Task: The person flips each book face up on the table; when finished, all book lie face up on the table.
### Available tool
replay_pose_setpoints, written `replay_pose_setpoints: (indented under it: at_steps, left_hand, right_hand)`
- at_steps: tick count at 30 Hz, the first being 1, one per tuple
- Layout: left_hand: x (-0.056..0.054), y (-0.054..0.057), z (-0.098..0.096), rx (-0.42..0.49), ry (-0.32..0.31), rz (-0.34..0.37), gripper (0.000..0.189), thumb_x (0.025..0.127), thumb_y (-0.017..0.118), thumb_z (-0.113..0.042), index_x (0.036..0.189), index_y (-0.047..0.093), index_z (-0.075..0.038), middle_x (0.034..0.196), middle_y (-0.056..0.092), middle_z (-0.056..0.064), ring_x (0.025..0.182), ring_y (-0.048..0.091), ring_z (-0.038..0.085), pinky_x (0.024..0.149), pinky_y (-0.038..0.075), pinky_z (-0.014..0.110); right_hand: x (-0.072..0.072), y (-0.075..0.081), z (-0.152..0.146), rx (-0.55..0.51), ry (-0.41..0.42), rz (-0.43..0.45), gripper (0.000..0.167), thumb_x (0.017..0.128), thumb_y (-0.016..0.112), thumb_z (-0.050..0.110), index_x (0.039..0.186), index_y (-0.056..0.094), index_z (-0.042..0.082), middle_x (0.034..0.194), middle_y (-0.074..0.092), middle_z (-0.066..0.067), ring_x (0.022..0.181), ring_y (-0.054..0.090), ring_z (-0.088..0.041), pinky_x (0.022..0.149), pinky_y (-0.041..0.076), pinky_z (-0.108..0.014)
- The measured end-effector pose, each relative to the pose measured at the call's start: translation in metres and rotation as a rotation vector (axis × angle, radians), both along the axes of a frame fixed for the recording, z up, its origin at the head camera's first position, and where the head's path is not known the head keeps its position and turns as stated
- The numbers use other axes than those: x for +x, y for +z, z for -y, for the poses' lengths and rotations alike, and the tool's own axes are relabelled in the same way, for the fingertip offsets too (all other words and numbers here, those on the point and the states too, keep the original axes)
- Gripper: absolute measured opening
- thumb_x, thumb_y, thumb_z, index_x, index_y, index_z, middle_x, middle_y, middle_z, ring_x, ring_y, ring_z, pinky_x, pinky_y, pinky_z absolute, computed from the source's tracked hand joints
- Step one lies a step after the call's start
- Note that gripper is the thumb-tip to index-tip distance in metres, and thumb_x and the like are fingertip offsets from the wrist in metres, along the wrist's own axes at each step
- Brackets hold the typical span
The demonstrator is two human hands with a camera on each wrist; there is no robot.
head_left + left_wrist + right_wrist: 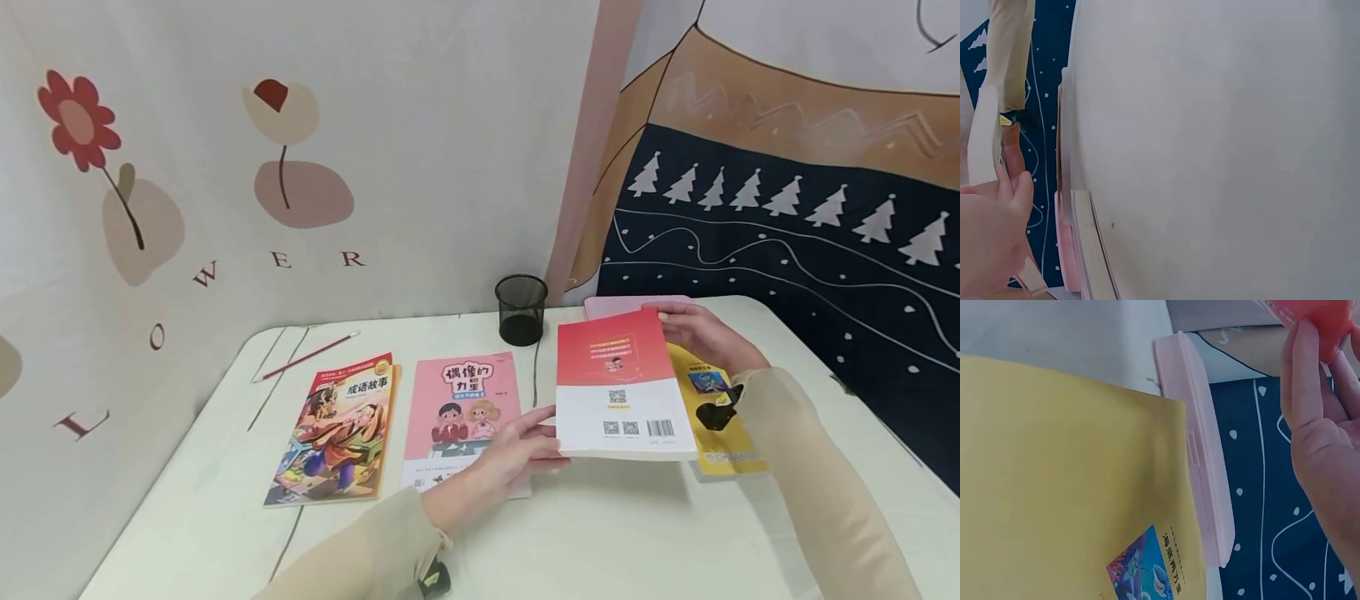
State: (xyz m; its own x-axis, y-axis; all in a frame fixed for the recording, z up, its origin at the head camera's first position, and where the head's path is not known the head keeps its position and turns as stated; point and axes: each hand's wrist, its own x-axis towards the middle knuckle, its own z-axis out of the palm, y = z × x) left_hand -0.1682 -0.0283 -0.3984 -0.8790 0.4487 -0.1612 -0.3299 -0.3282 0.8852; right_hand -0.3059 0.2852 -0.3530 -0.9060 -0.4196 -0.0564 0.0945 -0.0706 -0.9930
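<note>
A book with a red and white back cover is held up off the table, tilted, between both hands. My left hand grips its lower left edge, fingers and thumb on either side; the left wrist view shows this hand against the pages. At the upper right corner my right hand pinches the book, as the right wrist view shows with the hand on the red corner. Beneath and to the right lies a yellow book, partly hidden by the held book.
A pink book and an illustrated storybook lie to the left. Behind them are a red pencil and a black mesh pen holder. A pink case sits at the back right, beside the patterned curtain.
</note>
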Motion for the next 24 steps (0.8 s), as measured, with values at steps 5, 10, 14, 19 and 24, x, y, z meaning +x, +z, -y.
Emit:
replay_pose_setpoints:
  at_steps: [5,10,14,19,24]
  left_hand:
    - [0.0002,0.0023,-0.0038,0.099,-0.029,0.018,0.053,0.081,0.047,0.009,0.132,0.034,0.002,0.105,0.052,0.019,0.090,0.058,0.027,0.080,0.046,0.040]
    - [0.0003,0.0038,-0.0063,0.170,-0.055,0.047,0.051,0.082,0.045,0.010,0.131,0.035,0.004,0.107,0.053,0.019,0.092,0.057,0.026,0.080,0.046,0.038]
    - [0.0004,0.0036,-0.0071,0.202,-0.079,0.085,0.051,0.081,0.044,0.012,0.131,0.035,0.005,0.110,0.052,0.019,0.096,0.056,0.028,0.081,0.045,0.038]
    - [0.0006,0.0015,-0.0082,0.238,-0.127,0.107,0.051,0.082,0.042,0.012,0.131,0.035,0.005,0.114,0.050,0.021,0.100,0.053,0.031,0.083,0.044,0.037]
    - [0.0013,0.0002,-0.0096,0.261,-0.149,0.103,0.049,0.083,0.041,0.012,0.131,0.035,0.006,0.116,0.049,0.021,0.101,0.053,0.031,0.084,0.044,0.037]
  right_hand:
    - [0.0033,0.0032,-0.0010,-0.045,-0.010,-0.003,0.032,0.095,0.040,0.015,0.125,0.048,0.011,0.107,0.059,0.004,0.095,0.056,-0.013,0.081,0.045,-0.025]
    - [0.0054,0.0052,0.0009,-0.137,-0.036,0.074,0.034,0.095,0.038,0.022,0.128,0.045,0.019,0.116,0.055,0.004,0.101,0.052,-0.015,0.082,0.045,-0.031]
    - [0.0071,0.0065,0.0027,-0.207,-0.032,0.102,0.038,0.094,0.035,0.021,0.131,0.042,0.024,0.126,0.048,0.006,0.110,0.046,-0.015,0.087,0.042,-0.036]
    - [0.0087,0.0082,0.0032,-0.243,-0.025,0.111,0.038,0.092,0.035,0.018,0.128,0.046,0.025,0.136,0.036,0.003,0.113,0.043,-0.016,0.089,0.039,-0.039]
    - [0.0086,0.0086,0.0019,-0.286,-0.018,0.108,0.034,0.093,0.033,0.017,0.123,0.049,0.020,0.130,0.044,0.001,0.108,0.048,-0.017,0.087,0.041,-0.039]
